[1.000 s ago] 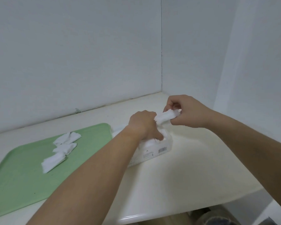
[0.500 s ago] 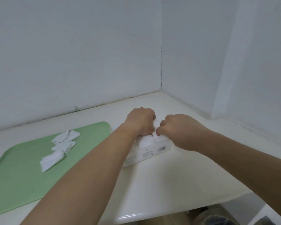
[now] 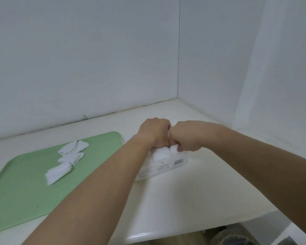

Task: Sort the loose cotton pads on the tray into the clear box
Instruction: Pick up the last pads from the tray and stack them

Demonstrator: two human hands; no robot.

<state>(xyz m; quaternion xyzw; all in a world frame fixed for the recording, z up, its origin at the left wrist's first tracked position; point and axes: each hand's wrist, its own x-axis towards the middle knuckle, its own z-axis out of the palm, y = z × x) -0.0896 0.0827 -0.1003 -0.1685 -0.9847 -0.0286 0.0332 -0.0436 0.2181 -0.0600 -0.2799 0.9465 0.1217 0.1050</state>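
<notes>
A clear box (image 3: 166, 167) with a barcode label sits on the white counter, right of a green tray (image 3: 21, 188). White cotton pads (image 3: 160, 153) fill the box's top. My left hand (image 3: 154, 133) rests curled on the pads in the box. My right hand (image 3: 187, 137) is beside it, fingers curled and pinching a pad (image 3: 173, 149) down into the box. Several loose cotton pads (image 3: 67, 160) lie on the tray.
The white counter (image 3: 192, 191) ends in a rounded front edge near the bottom of the view. White walls meet in a corner behind the box. Dark objects lie on the floor below the counter edge.
My right hand came down from above the box with the pad and now presses it into the box beside my left hand. The tray pads did not move.
</notes>
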